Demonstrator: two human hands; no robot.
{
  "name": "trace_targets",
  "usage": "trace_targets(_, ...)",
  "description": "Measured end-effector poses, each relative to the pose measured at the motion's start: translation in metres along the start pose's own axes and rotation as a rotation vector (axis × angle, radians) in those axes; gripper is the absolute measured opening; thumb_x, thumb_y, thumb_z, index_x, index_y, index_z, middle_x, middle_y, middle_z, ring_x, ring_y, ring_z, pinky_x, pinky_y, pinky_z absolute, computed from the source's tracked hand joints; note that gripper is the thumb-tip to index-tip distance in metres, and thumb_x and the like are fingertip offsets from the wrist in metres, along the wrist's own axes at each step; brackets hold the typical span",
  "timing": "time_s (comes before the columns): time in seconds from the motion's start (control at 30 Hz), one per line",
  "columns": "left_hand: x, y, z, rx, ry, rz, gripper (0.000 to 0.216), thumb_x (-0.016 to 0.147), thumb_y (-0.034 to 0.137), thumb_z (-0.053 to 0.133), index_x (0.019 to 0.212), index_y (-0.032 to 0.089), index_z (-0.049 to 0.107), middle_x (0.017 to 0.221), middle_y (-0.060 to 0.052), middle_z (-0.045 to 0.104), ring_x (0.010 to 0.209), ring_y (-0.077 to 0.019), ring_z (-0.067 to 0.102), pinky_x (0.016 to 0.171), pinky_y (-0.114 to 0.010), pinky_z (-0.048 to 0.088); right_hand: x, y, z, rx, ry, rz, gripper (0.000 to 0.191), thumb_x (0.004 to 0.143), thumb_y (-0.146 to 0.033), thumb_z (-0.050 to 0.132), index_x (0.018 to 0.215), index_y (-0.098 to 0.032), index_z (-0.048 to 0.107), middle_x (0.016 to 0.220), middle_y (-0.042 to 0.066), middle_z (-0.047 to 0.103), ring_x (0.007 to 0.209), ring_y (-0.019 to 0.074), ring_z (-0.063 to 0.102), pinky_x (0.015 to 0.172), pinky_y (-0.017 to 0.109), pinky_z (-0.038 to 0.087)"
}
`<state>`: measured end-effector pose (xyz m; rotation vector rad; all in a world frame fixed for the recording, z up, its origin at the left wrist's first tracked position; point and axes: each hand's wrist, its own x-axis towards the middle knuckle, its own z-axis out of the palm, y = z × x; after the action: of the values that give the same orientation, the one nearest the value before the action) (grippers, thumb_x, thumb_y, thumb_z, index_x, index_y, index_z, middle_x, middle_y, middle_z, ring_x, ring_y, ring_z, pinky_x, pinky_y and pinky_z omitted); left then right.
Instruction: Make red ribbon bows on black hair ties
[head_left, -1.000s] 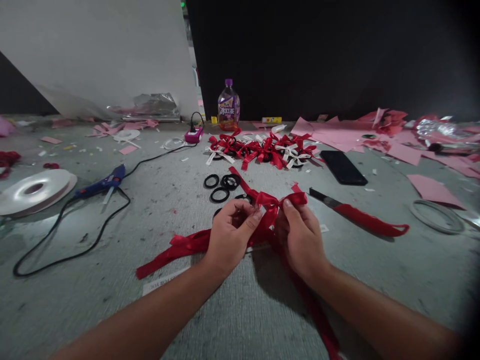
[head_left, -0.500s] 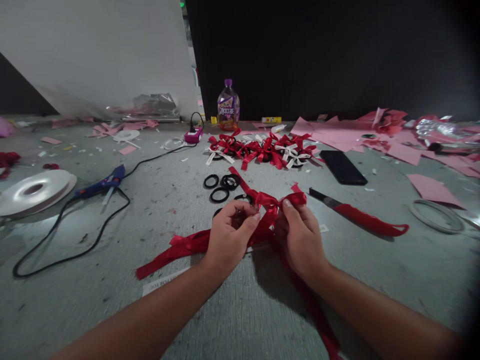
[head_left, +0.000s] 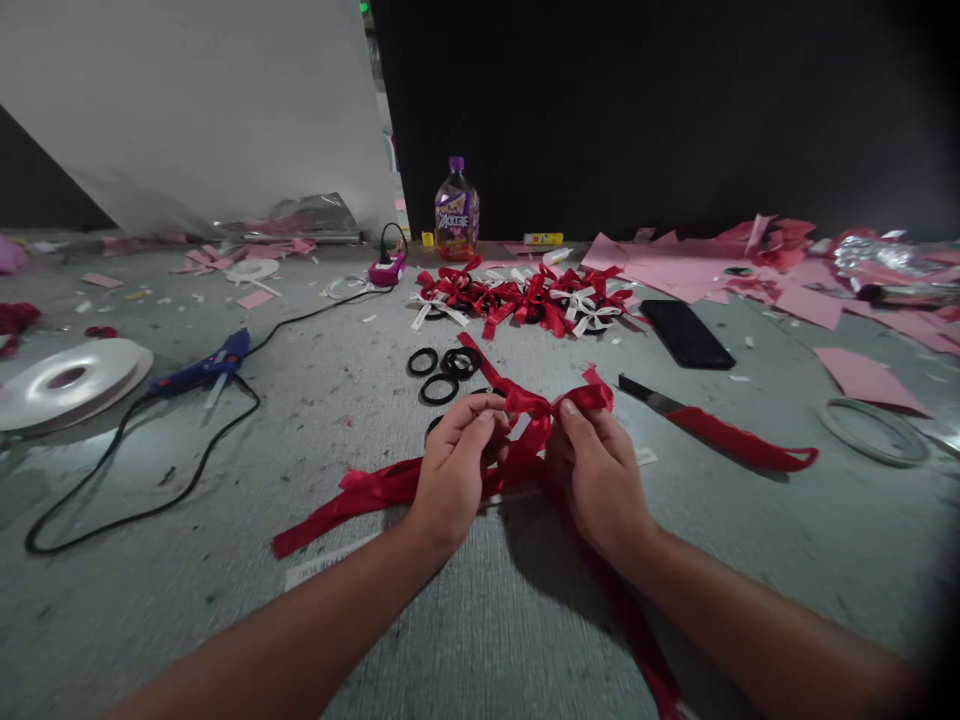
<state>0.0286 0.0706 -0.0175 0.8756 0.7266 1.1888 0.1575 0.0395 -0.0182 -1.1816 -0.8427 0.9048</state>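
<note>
A glossy red ribbon bow [head_left: 529,402] is held up between my two hands. My right hand [head_left: 600,460] pinches it near the knot, thumb on top. My left hand [head_left: 461,465] is closed at the bow's left loop, its fingertips curled and partly hidden. Beneath them, lengths of red ribbon [head_left: 382,487] lie across the floor, one tail running down past my right wrist. Several black hair ties [head_left: 439,388] lie just beyond my left hand. A printed paper strip [head_left: 330,562] shows under my left forearm.
Finished red and white bows [head_left: 525,300] are heaped ahead. To the right lie a red-handled knife [head_left: 720,430] and a black phone [head_left: 686,335]. On the left are a blue glue gun [head_left: 202,368], its cord, and a white spool [head_left: 75,385]. A bottle [head_left: 457,215] stands behind.
My left hand has shifted slightly left, its thumb drawn back from the bow's middle. The bow has tilted a little; my right hand still pinches it.
</note>
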Motion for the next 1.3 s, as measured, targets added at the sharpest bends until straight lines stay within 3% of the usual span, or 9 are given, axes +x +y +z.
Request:
trace_targets(0.17, -0.004, 0.003, 0.0, 0.132, -0.17, 0.022, 0.025, 0.081, 0.027, 0.069, 0.105, 0.019, 0.069, 0.094, -0.004, 0.069, 0.083, -0.0143, 0.064, 0.075, -0.026, 0.051, -0.003, -0.001, 0.0, -0.021, -0.024, -0.003, 0.024, 0.089, -0.044, 0.062, 0.082, -0.021, 0.063, 0.066, -0.003, 0.056, 0.059, 0.0114, 0.05, 0.056, 0.025, 0.043)
trace_targets(0.37, -0.006, 0.012, 0.004, 0.389, -0.106, 0.191, 0.023, 0.085, 0.034, 0.069, 0.1, 0.019, 0.076, 0.11, -0.008, 0.074, 0.106, -0.0204, 0.066, 0.099, -0.034, 0.048, -0.007, -0.012, 0.0, -0.214, -0.212, -0.244, 0.016, 0.091, -0.034, 0.06, 0.089, -0.027, 0.075, 0.092, 0.003, 0.059, 0.09, 0.0173, 0.058, 0.081, 0.034, 0.048)
trace_targets(0.53, -0.008, 0.018, 0.008, 0.147, -0.162, 0.039, 0.031, 0.082, 0.045, 0.07, 0.093, 0.017, 0.078, 0.11, -0.01, 0.075, 0.111, -0.0241, 0.066, 0.103, -0.038, 0.046, -0.007, -0.015, -0.003, -0.462, -0.208, -0.512, 0.019, 0.092, -0.031, 0.06, 0.099, -0.034, 0.077, 0.129, 0.007, 0.048, 0.121, 0.0258, 0.047, 0.1, 0.049, 0.04)
trace_targets(0.73, -0.014, 0.033, 0.014, 0.075, -0.184, -0.139, 0.04, 0.07, 0.047, 0.081, 0.09, 0.014, 0.074, 0.09, -0.009, 0.075, 0.092, -0.0221, 0.069, 0.089, -0.034, 0.051, -0.01, -0.016, -0.003, -0.527, -0.195, -0.615, 0.023, 0.094, -0.033, 0.057, 0.109, -0.036, 0.075, 0.14, 0.007, 0.044, 0.124, 0.0283, 0.042, 0.103, 0.054, 0.038)
trace_targets(0.9, -0.034, 0.034, 0.007, 0.249, -0.113, -0.158, 0.044, 0.078, 0.057, 0.069, 0.075, 0.014, 0.062, 0.055, 0.001, 0.056, 0.054, -0.0116, 0.054, 0.061, -0.026, 0.048, -0.009, -0.013, -0.001, -0.391, -0.351, -0.527, 0.028, 0.095, -0.033, 0.053, 0.116, -0.03, 0.073, 0.132, 0.009, 0.049, 0.123, 0.0255, 0.047, 0.107, 0.048, 0.036)
trace_targets(1.03, -0.054, 0.035, 0.002, 0.419, -0.015, -0.147, 0.038, 0.085, 0.055, 0.058, 0.074, 0.019, 0.051, 0.048, 0.01, 0.035, 0.041, -0.0083, 0.032, 0.044, -0.023, 0.034, -0.01, -0.012, 0.001, -0.312, -0.44, -0.46, 0.03, 0.097, -0.035, 0.049, 0.109, -0.025, 0.075, 0.112, 0.009, 0.06, 0.109, 0.0224, 0.056, 0.098, 0.04, 0.042)
trace_targets(1.1, -0.061, 0.036, 0.002, 0.461, 0.035, -0.118, 0.038, 0.085, 0.052, 0.059, 0.069, 0.02, 0.049, 0.049, 0.008, 0.036, 0.042, -0.0087, 0.032, 0.044, -0.023, 0.029, -0.013, -0.014, 0.001, -0.298, -0.492, -0.432, 0.031, 0.096, -0.039, 0.05, 0.11, -0.024, 0.073, 0.102, 0.007, 0.064, 0.098, 0.0209, 0.06, 0.09, 0.036, 0.046)
trace_targets(1.2, -0.069, 0.036, 0.003, 0.583, 0.003, -0.01, 0.032, 0.085, 0.041, 0.061, 0.063, 0.019, 0.052, 0.057, 0.003, 0.049, 0.055, -0.0123, 0.045, 0.056, -0.025, 0.036, -0.018, -0.016, 0.001, -0.29, -0.56, -0.376, 0.033, 0.09, -0.044, 0.058, 0.11, -0.02, 0.07, 0.084, 0.003, 0.066, 0.077, 0.0182, 0.06, 0.071, 0.031, 0.048)
trace_targets(1.3, -0.076, 0.034, 0.004, 0.807, -0.062, 0.1, 0.028, 0.088, 0.035, 0.054, 0.067, 0.017, 0.058, 0.067, 0.0, 0.057, 0.068, -0.0161, 0.051, 0.065, -0.028, 0.038, -0.022, -0.016, 0.002, -0.291, -0.591, -0.334, 0.029, 0.089, -0.044, 0.059, 0.083, -0.018, 0.071, 0.068, 0.001, 0.061, 0.064, 0.0153, 0.054, 0.061, 0.027, 0.044)
